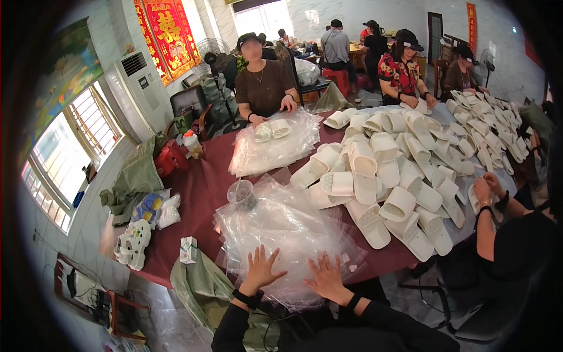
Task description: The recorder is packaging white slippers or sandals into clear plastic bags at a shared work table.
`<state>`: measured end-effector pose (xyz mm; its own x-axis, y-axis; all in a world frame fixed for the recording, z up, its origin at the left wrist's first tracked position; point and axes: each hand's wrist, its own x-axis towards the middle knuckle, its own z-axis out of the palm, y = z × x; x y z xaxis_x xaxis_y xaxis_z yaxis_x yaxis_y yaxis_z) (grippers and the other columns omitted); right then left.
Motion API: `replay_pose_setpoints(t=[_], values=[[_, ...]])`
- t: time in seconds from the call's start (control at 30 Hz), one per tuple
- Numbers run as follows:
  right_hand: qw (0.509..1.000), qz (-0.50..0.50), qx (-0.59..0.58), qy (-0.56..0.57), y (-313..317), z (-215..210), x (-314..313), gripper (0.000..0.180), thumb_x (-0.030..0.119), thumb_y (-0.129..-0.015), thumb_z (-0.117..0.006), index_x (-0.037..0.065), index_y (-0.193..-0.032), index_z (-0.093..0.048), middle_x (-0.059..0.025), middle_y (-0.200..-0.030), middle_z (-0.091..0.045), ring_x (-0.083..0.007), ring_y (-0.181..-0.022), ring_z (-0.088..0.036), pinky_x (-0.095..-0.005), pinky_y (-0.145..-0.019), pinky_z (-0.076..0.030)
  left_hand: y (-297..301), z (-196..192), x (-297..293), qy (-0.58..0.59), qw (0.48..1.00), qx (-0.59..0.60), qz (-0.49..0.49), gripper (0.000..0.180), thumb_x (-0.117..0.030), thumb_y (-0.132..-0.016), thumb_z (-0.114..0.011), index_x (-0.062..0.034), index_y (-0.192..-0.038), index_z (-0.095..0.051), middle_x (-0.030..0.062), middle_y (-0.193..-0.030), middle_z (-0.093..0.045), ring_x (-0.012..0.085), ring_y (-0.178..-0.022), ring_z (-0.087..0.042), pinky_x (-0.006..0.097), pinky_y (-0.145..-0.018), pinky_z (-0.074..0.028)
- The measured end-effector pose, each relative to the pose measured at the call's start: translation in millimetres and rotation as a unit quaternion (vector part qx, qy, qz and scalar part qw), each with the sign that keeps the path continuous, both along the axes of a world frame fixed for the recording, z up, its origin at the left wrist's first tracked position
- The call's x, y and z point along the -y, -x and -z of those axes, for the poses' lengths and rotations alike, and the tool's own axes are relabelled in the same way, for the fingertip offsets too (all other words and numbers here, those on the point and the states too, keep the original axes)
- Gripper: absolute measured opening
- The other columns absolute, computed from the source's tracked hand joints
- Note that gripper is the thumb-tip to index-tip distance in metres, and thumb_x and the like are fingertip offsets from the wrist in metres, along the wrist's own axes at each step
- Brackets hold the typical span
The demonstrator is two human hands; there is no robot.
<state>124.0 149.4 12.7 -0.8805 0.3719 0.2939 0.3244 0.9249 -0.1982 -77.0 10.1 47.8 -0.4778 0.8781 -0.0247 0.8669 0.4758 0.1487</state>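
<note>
Head view shows outspread fingers (262, 256) over glossy, crinkled, transparent plastic bags (281, 226).

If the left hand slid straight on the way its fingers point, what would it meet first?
The left hand would first meet more of the clear plastic bags spread ahead; beyond, its line seems to pass near the clear tub, though depth is uncertain.

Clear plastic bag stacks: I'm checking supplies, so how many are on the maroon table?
2: the near stack under the left hand and right hand, and the far stack before the person opposite. The slipper heap may hide more.
</note>
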Motion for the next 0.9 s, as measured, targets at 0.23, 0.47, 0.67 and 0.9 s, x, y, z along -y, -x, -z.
replay_pose_setpoints(t=[0.23,0.47,0.67,0.9], values=[[1.000,-0.006,-0.012,-0.009,-0.6,-0.4,-2.9,0.070,0.057,-0.084,-0.048,0.007,-0.133,-0.044,-0.0268,-0.135,-0.038,-0.0384,-0.131,-0.030,-0.0643,-0.103,-0.011,1.2,-0.3,-1.9,0.005,1.000,0.026,0.000,0.084,-0.066,-0.074,-0.057,-0.0255,-0.143,-0.031,0.0300,-0.145,-0.020,0.0458,-0.135,-0.018,0.060,-0.107,-0.010],[1.000,-0.008,-0.006,-0.011,-0.3,1.6,-4.3,0.069,0.057,-0.085,-0.047,0.007,-0.132,-0.044,-0.0289,-0.131,-0.042,-0.0388,-0.131,-0.031,-0.0648,-0.103,-0.011,1.6,4.0,-2.5,0.008,0.999,0.045,-0.002,0.083,-0.065,-0.074,-0.057,-0.0222,-0.141,-0.034,0.0305,-0.144,-0.022,0.0456,-0.135,-0.018,0.059,-0.107,-0.009],[0.999,0.001,0.039,-0.009,-1.6,-1.7,-2.0,0.067,0.058,-0.087,-0.042,0.008,-0.130,-0.048,-0.0259,-0.131,-0.045,-0.0344,-0.135,-0.026,-0.0630,-0.105,-0.006,1.1,6.1,-1.2,0.015,0.999,0.051,-0.005,0.083,-0.064,-0.075,-0.057,-0.0207,-0.141,-0.035,0.0305,-0.144,-0.021,0.0453,-0.136,-0.016,0.058,-0.108,-0.008],[1.000,-0.005,-0.001,-0.010,-1.8,0.9,-3.0,0.068,0.058,-0.085,-0.046,0.007,-0.131,-0.046,-0.0255,-0.136,-0.039,-0.0361,-0.133,-0.028,-0.0633,-0.104,-0.009,0.6,7.5,-1.3,0.020,0.999,0.047,-0.004,0.083,-0.065,-0.074,-0.057,-0.0226,-0.142,-0.033,0.0298,-0.145,-0.019,0.0451,-0.136,-0.016,0.058,-0.108,-0.008]])
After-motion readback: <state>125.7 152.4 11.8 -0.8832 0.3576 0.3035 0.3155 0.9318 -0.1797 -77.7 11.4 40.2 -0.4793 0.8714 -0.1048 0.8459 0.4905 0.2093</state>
